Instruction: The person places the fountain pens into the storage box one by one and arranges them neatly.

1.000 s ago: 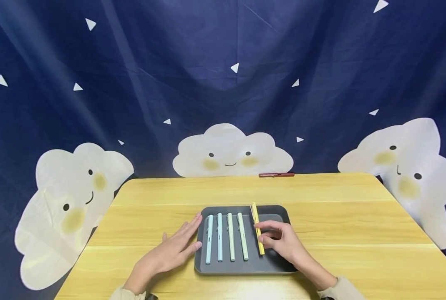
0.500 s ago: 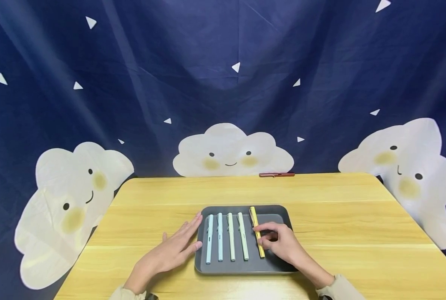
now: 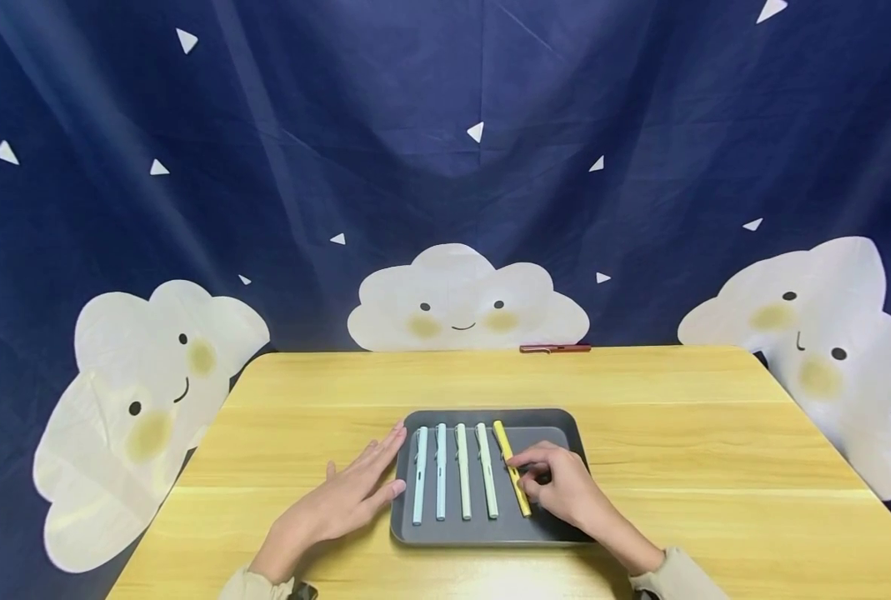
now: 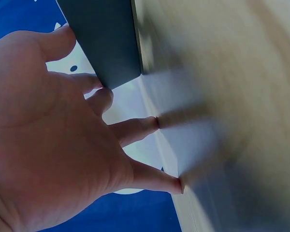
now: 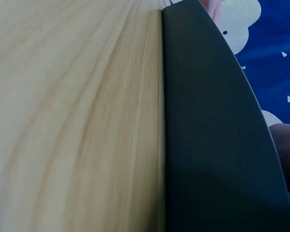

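Observation:
In the head view, a dark grey tray point(image 3: 490, 543) holds a row of capped pens. From the left lie two light blue pens point(image 3: 419, 483) and two pale green pens point(image 3: 463, 479), roughly parallel. To their right is a yellow pen point(image 3: 501, 436), its top leaning left. My right hand point(image 3: 565, 487) pinches this pen near its middle between thumb and index finger, partly covering it. With fingers spread, my left hand point(image 3: 343, 504) rests against the tray's left side; the left wrist view shows fingertips by the tray's corner point(image 4: 106, 58).
A dark red pen point(image 3: 555, 349) lies at the far edge of the wooden table point(image 3: 325, 383). Behind hangs a dark blue curtain point(image 3: 415, 100) with white clouds and triangles. The tray's outer wall point(image 5: 208, 121) fills much of the right wrist view.
My right hand has lowered the yellow pen into the tray and drawn it nearer; its top end has swung left toward the green pens. My left hand has stayed at the tray's side.

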Tool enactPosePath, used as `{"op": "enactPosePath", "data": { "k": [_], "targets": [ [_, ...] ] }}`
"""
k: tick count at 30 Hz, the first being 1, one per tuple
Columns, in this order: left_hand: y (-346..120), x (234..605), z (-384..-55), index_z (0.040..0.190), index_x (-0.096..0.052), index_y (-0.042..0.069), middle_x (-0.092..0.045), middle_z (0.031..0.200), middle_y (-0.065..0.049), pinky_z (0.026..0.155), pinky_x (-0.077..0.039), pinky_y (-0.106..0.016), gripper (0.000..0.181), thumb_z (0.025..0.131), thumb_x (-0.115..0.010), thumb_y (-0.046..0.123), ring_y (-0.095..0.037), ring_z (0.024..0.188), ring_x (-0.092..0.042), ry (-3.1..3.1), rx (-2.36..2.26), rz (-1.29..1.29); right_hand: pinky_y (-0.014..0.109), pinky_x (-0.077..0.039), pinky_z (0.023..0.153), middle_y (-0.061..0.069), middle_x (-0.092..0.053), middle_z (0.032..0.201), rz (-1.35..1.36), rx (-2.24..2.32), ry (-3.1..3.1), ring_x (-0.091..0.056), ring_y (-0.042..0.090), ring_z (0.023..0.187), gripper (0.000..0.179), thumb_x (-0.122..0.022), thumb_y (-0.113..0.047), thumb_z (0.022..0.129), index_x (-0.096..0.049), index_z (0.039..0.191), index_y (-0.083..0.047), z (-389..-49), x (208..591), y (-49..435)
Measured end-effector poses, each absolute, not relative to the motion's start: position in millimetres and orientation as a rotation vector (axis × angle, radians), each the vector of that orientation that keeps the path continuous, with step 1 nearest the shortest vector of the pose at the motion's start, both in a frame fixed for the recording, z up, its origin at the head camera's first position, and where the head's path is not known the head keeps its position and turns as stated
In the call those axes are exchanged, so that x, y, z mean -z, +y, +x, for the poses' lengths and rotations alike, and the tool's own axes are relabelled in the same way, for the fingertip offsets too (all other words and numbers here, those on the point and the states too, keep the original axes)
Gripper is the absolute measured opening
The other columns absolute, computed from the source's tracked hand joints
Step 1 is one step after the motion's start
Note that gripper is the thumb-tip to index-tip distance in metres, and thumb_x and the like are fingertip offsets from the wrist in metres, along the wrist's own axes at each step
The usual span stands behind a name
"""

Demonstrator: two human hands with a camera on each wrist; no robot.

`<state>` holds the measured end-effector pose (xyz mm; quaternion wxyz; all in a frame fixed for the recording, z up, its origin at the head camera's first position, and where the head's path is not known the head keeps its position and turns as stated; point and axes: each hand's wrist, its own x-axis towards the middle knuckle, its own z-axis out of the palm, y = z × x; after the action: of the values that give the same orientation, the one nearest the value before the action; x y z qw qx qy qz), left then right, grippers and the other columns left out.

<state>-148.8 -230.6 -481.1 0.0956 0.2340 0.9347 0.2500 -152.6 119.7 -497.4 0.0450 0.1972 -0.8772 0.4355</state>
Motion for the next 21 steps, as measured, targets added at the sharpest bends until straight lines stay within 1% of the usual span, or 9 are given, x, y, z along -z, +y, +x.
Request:
{"op": "enactPosePath", "data": {
  "k": [10,21],
  "targets": [
    [-230.1,480.7,-149.5,0.167,-0.011,0.028,-0.011,0.171,0.005,0.097,-0.007,-0.090,0.071,0.108,-0.044,0.050,-0.041,0.152,-0.022,2.773,-0.732,0.702,0.025,-0.054,0.068,0.001,-0.068,0.097,0.598,-1.316,-2.696,-0.062,0.001,0.071,0.023,-0.081,0.007,0.080,-0.079,0.098,-0.008,-151.9,496.8,117.2],
    [-230.2,480.0,-149.0,0.167,-0.012,0.027,-0.011,0.171,0.005,0.097,-0.007,-0.091,0.071,0.108,-0.045,0.049,-0.042,0.152,-0.022,2.776,-0.736,0.700,0.024,-0.055,0.069,0.003,-0.066,0.101,0.544,-1.440,-2.705,-0.066,0.003,0.069,0.023,-0.082,0.003,0.083,-0.078,0.101,-0.010,-152.1,497.7,113.9]
  ]
}}
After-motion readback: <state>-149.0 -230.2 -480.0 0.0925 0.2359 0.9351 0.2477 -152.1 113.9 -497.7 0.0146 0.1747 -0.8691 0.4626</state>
